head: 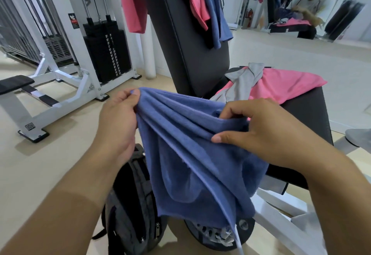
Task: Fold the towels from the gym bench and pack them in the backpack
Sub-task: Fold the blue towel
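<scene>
Item in hand: my left hand (120,114) is pinching one corner of the blue towel (190,150), my right hand (261,134) is gripping its bunched edge; it is hanging unfolded over the backpack (130,204) (possibly unzipped). Outstanding: pink towel (281,86) and grey towel (245,82) are lying on the bench seat (305,114), others draping the backrest (180,33). Nothing is looking packed yet.

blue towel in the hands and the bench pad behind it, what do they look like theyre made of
Blue towel: looks like soft terry or microfibre cloth, matte; its surface is fuzzy and it hangs in loose folds between the left hand and right hand.

Bench pad: probably black vinyl or faux leather over padding; it is smooth with a faint sheen and a stitched seam along its edge.
</scene>
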{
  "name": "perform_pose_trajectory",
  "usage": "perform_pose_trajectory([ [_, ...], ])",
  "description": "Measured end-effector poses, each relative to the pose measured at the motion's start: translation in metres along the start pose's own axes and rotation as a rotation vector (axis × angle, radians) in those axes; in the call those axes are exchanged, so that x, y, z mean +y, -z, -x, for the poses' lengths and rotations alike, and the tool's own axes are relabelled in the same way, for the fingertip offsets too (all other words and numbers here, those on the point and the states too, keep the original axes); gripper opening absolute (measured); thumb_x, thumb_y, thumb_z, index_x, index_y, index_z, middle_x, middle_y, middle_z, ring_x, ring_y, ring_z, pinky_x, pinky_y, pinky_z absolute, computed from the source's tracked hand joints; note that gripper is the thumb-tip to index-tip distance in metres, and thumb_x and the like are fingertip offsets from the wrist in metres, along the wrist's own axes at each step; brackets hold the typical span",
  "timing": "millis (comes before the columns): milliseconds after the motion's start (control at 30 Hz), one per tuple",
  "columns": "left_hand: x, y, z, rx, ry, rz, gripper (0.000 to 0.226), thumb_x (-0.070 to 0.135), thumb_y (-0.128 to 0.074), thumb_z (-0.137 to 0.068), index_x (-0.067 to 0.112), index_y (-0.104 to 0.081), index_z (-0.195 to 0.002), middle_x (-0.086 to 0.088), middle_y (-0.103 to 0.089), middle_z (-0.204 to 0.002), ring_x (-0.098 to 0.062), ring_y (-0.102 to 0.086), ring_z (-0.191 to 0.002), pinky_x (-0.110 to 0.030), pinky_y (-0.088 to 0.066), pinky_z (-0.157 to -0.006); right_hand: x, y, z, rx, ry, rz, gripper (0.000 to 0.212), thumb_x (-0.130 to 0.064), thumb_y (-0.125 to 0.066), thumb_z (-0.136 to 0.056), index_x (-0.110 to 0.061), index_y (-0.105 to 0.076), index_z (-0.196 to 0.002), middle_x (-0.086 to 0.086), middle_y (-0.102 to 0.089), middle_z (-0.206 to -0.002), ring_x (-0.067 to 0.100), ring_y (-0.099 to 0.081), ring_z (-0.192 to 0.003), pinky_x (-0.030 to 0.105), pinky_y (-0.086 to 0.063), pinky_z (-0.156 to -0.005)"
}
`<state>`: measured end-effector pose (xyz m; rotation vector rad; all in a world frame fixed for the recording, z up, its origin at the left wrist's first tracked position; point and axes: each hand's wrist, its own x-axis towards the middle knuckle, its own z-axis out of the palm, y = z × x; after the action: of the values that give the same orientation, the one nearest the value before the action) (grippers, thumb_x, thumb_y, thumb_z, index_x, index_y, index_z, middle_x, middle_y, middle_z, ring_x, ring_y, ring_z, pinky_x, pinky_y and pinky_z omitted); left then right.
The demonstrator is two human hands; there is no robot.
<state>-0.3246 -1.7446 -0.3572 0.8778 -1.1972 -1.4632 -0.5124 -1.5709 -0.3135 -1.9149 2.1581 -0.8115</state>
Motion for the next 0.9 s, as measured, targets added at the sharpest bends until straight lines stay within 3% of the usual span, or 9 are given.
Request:
perform_pose_trajectory([
  [200, 0.004, 0.016, -0.010, 0.107, -0.007, 0.006, 0.028, 0.022, -0.048, -0.107, 0.023, -0.065, -0.085, 0.008, -0.069, -0.080, -0.008, -0.063, -0.078, -0.023, -0.053, -0.076, -0.010, -0.008, -0.003, 0.025, 0.038, -0.076, 0.020, -0.036, -0.080, -0.080, -0.044, -0.062, -0.077, -0.017, -0.064, -0.094, 0.005, -0.058, -0.095, 0.020, -0.044, -0.082],
  [267, 0.003, 0.020, -0.012, 0.144, -0.019, -0.013, 0.028, 0.022, -0.049, -0.107, 0.024, -0.065, -0.084, 0.009, -0.068, -0.078, -0.009, -0.062, -0.078, -0.025, -0.053, -0.078, -0.006, -0.012, -0.006, 0.058, -0.013, -0.075, 0.020, -0.029, -0.076, -0.086, -0.044, -0.064, -0.079, -0.018, -0.066, -0.095, 0.001, -0.060, -0.094, 0.018, -0.046, -0.083],
  [333, 0.000, 0.025, -0.016, 0.162, -0.014, -0.019, 0.026, 0.022, -0.049, -0.107, 0.022, -0.064, -0.086, 0.003, -0.066, -0.084, -0.015, -0.060, -0.085, -0.031, -0.052, -0.085, 0.002, -0.017, -0.009, 0.042, -0.086, -0.043, 0.008, -0.034, -0.072, -0.089, -0.036, -0.067, -0.082, -0.017, -0.069, -0.092, 0.000, -0.061, -0.090, 0.026, -0.051, -0.085],
  [400, -0.005, 0.031, -0.021, 0.166, -0.006, -0.049, 0.023, 0.023, -0.049, -0.107, 0.022, -0.065, -0.090, -0.001, -0.066, -0.091, -0.018, -0.059, -0.090, -0.038, -0.053, -0.092, 0.006, -0.023, -0.011, -0.028, -0.132, 0.010, 0.016, -0.044, -0.070, -0.089, -0.031, -0.066, -0.081, -0.014, -0.069, -0.091, 0.004, -0.062, -0.087, 0.035, -0.053, -0.084],
  [467, -0.009, 0.037, -0.025, 0.180, -0.001, -0.091, 0.022, 0.024, -0.049, -0.106, 0.022, -0.066, -0.093, -0.004, -0.067, -0.099, -0.019, -0.060, -0.093, -0.044, -0.053, -0.099, 0.003, -0.023, -0.011, -0.039, -0.122, 0.003, 0.022, -0.049, -0.069, -0.087, -0.029, -0.064, -0.079, -0.010, -0.068, -0.090, 0.007, -0.060, -0.082, 0.034, -0.051, -0.081],
  [600, -0.016, 0.046, -0.032, 0.176, 0.003, -0.122, 0.021, 0.025, -0.051, -0.105, 0.021, -0.068, -0.095, -0.005, -0.068, -0.101, -0.018, -0.060, -0.092, -0.036, -0.052, -0.089, -0.022, -0.012, -0.001, -0.056, 0.084, -0.334, 0.010, -0.029, -0.074, -0.090, -0.021, -0.070, -0.087, -0.005, -0.071, -0.089, 0.011, -0.067, -0.085, 0.023, -0.049, -0.079],
  [700, -0.021, 0.054, -0.035, 0.195, -0.024, -0.180, 0.022, 0.027, -0.054, -0.102, 0.027, -0.071, -0.089, 0.001, -0.071, -0.098, -0.015, -0.062, -0.089, -0.033, -0.051, -0.086, -0.051, -0.023, 0.010, -0.177, 0.276, -0.383, 0.009, -0.012, -0.075, -0.091, -0.016, -0.073, -0.098, -0.011, -0.072, -0.092, 0.009, -0.067, -0.088, 0.018, -0.050, -0.080],
  [767, -0.020, 0.061, -0.039, 0.301, -0.072, -0.194, 0.020, 0.033, -0.054, -0.097, 0.032, -0.070, -0.084, 0.004, -0.071, -0.093, -0.014, -0.061, -0.086, -0.036, -0.051, -0.085, -0.066, -0.038, 0.014, -0.220, 0.341, -0.374, 0.011, -0.011, -0.074, -0.092, -0.016, -0.073, -0.101, -0.017, -0.069, -0.088, 0.005, -0.065, -0.083, 0.016, -0.048, -0.076],
  [900, -0.002, 0.078, -0.044, 0.589, -0.200, -0.134, 0.020, 0.031, -0.047, -0.100, 0.034, -0.059, -0.084, 0.009, -0.065, -0.092, -0.009, -0.058, -0.083, -0.030, -0.050, -0.083, -0.064, -0.054, 0.005, -0.146, 0.300, -0.205, 0.007, -0.032, -0.077, -0.088, -0.029, -0.070, -0.087, -0.015, -0.065, -0.078, 0.010, -0.062, -0.077, 0.030, -0.050, -0.069],
])
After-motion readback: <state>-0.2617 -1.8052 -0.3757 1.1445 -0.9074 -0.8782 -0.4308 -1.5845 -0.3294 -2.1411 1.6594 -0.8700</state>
